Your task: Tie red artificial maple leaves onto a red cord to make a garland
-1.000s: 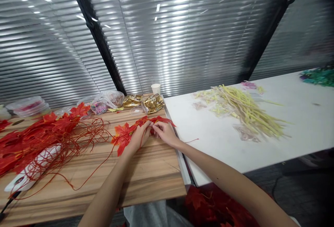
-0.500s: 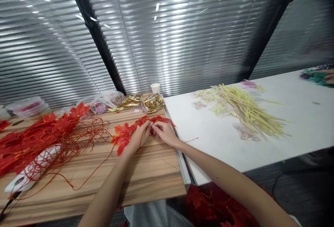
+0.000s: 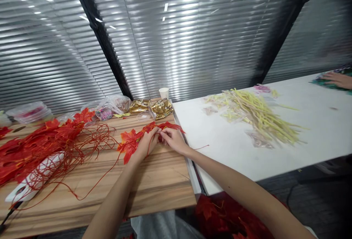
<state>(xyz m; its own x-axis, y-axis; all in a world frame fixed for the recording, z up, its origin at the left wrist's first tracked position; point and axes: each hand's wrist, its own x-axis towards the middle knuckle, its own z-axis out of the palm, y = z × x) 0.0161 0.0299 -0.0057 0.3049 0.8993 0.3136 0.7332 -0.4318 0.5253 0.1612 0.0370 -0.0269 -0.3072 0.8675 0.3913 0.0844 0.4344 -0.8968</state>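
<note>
Two bare hands are brought together at a garland of red and orange maple-shaped fabric leaves [image 3: 128, 142], which is laid near the right edge of a brown wood-grain desk [image 3: 159, 184]. The fingers of the left hand [image 3: 148, 142] and of the right hand [image 3: 173, 140] are drawn narrow on the garland, with the tips meeting; whether leaf or cord is pinched there cannot be told, since the spot is hidden. A thin red cord [image 3: 100, 180] is looped across the desk to the left of the garland, and a strand is seen passing over the left hand. Beyond the right wrist, a short cord end [image 3: 202, 147] is shown over a smooth white desk [image 3: 225, 162].

Farther left, a large heap of red fabric leaves [image 3: 35, 143] is spread beside a loose tangle of red cord [image 3: 95, 138], some of which is draped over a long white plastic bar [image 3: 20, 191]. Along the back, crumpled gold foil packets [image 3: 162, 109] are set in front of a white paper cup [image 3: 164, 93]. On the white desk, a bundle of pale yellow strips [image 3: 264, 118] is scattered.
</note>
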